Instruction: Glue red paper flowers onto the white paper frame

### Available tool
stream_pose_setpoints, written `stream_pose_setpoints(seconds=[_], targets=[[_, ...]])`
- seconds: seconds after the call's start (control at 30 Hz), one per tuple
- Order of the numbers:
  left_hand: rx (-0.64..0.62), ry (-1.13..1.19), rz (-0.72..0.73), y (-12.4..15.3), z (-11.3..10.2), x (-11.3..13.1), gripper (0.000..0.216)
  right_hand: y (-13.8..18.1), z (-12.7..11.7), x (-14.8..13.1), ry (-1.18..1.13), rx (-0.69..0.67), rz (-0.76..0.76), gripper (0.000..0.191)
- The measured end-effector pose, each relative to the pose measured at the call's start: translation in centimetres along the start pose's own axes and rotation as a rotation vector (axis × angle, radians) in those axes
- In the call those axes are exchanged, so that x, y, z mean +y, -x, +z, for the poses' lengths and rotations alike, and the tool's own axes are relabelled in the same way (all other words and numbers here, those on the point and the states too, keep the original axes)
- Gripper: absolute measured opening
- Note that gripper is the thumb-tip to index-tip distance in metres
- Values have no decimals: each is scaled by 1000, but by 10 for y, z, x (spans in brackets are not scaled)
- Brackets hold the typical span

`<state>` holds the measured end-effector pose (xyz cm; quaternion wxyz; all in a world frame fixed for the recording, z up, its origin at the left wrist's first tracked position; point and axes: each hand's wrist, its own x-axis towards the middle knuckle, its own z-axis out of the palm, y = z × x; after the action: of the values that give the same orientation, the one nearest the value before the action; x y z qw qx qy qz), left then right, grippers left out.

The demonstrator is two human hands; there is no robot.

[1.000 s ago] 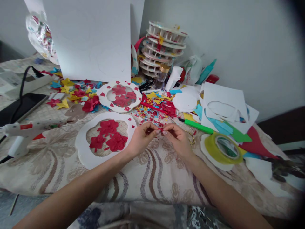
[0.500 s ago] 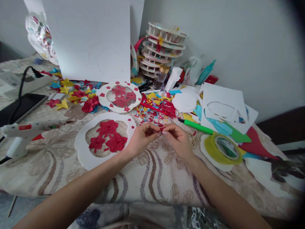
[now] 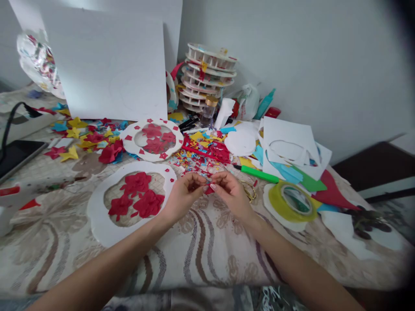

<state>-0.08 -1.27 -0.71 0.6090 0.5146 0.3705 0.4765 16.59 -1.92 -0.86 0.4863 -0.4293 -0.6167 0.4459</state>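
My left hand [image 3: 183,196] and my right hand [image 3: 231,192] meet over the patterned tablecloth [image 3: 207,250], fingertips pinched together on a small red paper scrap [image 3: 209,189]. Just left of my left hand lies a white foam ring [image 3: 97,216] with red paper flowers [image 3: 138,198] inside it. A second, smaller white ring [image 3: 129,138] with red flowers and red squares on its rim lies behind it. A heap of red, yellow and blue paper scraps [image 3: 207,153] sits right behind my hands.
A green marker [image 3: 259,174] and a yellow tape roll [image 3: 288,199] lie to the right, beside cut white sheets [image 3: 288,144]. A white board [image 3: 106,65] leans at the back, next to stacked white trays [image 3: 204,73]. A glue gun [image 3: 9,196] and a tablet [image 3: 16,153] are at the left.
The view has shifted, so everything sits lower and further left in the picture. My hands stay pinched on the red scrap, with the fingers slightly reworked.
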Motion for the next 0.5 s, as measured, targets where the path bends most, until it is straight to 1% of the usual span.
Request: stream_pose_setpoints(seconds=[0.17, 0.27, 0.4, 0.5], targets=[[-43, 20, -4, 1, 1, 3, 28, -2, -3, 5, -104, -75, 131, 20], [-29, -21, 5, 2, 0, 3, 26, -3, -4, 1, -109, -86, 150, 18], [-6, -45, -10, 2, 0, 1, 27, -5, -9, -5, 46, -31, 79, 16], [-24, -64, -25, 4, 1, 1, 26, -14, -21, -6, 163, 64, -23, 13]])
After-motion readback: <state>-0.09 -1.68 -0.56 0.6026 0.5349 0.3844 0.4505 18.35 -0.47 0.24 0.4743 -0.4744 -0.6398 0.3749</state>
